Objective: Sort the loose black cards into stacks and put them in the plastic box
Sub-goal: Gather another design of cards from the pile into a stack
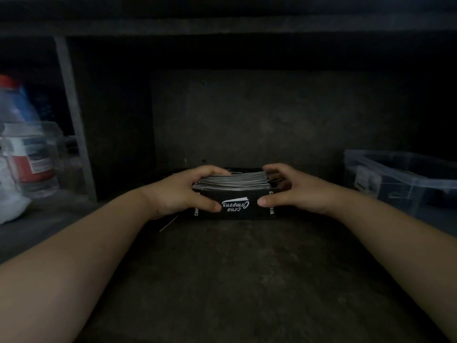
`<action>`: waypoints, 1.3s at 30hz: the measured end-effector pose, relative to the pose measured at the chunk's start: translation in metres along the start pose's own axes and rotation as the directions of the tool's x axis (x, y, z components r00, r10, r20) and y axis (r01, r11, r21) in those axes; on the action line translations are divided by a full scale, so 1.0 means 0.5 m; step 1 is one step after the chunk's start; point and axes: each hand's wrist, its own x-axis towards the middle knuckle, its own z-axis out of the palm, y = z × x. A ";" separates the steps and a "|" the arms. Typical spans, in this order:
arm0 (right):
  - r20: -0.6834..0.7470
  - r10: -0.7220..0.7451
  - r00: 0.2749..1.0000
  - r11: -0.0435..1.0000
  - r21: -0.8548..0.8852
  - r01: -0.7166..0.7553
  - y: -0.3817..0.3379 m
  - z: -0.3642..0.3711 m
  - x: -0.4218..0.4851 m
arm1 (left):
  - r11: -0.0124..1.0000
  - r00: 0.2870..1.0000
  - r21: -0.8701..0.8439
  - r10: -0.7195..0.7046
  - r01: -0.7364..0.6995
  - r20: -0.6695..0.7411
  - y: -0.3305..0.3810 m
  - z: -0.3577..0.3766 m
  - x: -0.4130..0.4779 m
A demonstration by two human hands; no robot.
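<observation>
Cards [232, 184] stand gripped between left fingers [212, 171] and right fingers [276, 169].

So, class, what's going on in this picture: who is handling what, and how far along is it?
A person grips a stack of black cards with both hands, left hand and right hand. Both thumbs are on the printed front card and the fingers are curled over the back. The stack stands on edge on the dark table. The plastic box sits off to the right, apart from the hands, so this stack is not in it yet.
</observation>
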 end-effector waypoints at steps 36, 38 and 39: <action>0.156 -0.100 0.983 0.893 -0.421 0.158 -0.013 0.010 0.010 | 0.991 0.997 0.133 0.031 -0.022 -0.070 0.004 0.021 0.019; 0.159 -0.094 0.983 0.894 -0.421 0.153 -0.013 0.010 0.008 | 0.985 0.996 0.174 0.033 -0.018 -0.080 0.009 0.024 0.019; 0.153 -0.097 0.983 0.899 -0.409 0.153 -0.012 0.011 0.007 | 0.981 0.995 0.195 0.038 -0.020 -0.089 0.011 0.028 0.018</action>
